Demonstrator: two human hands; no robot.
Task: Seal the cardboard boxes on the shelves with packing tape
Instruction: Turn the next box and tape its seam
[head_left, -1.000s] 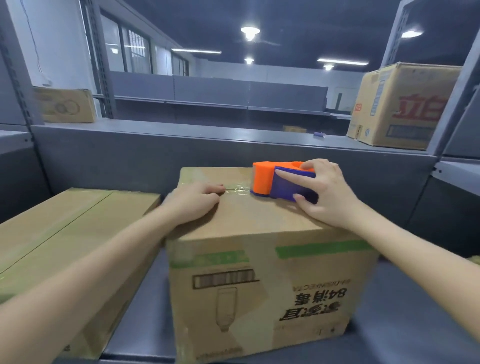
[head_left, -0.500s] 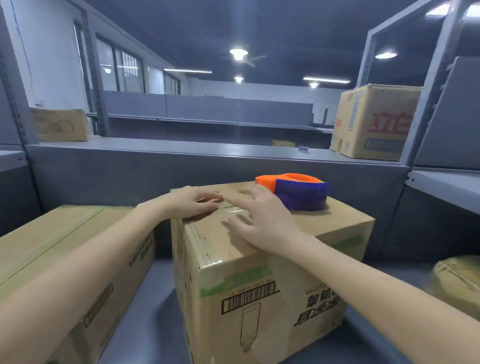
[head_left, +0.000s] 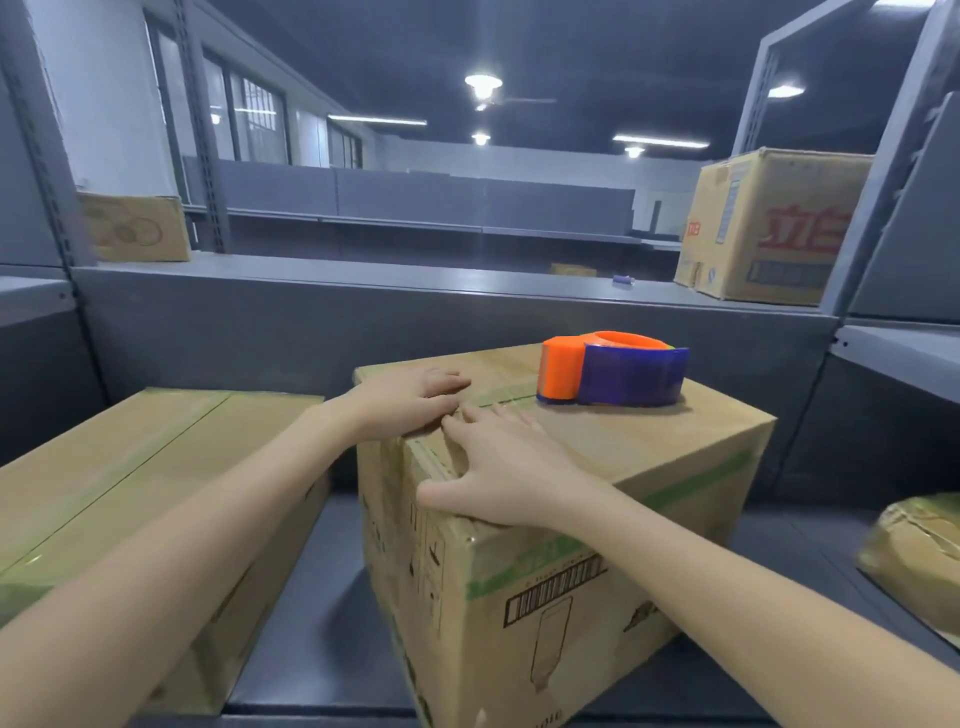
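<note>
Cardboard box (head_left: 649, 452) in the middle of the shelf (head_left: 322, 571) is the one we are sealing; it stands with a corner turned towards us, between a neighbouring box (head_left: 130, 467) at the left and a crumpled one at the right edge of the view. A second ago our right hand (head_left: 504, 467) held the tape dispenser (head_left: 613, 369) against the top seam. Now the dispenser lies on its own on the far right part of the box top, touched by neither hand, and the box has swung round a little.

Our right hand has come to the near left part of the top, palm down, fingers spread apart, thumb reaching along the near edge. Our left hand (head_left: 410, 400) stays flat on the far left of the top, fingers straight and close together, just beside the right fingertips. Neither hand grips anything.

A shiny strip of tape (head_left: 506, 399) runs along the seam from the hands towards the dispenser. We judge that the strip is laid and we are now rubbing it down. Whether it is already cut from the roll we cannot tell.
</note>
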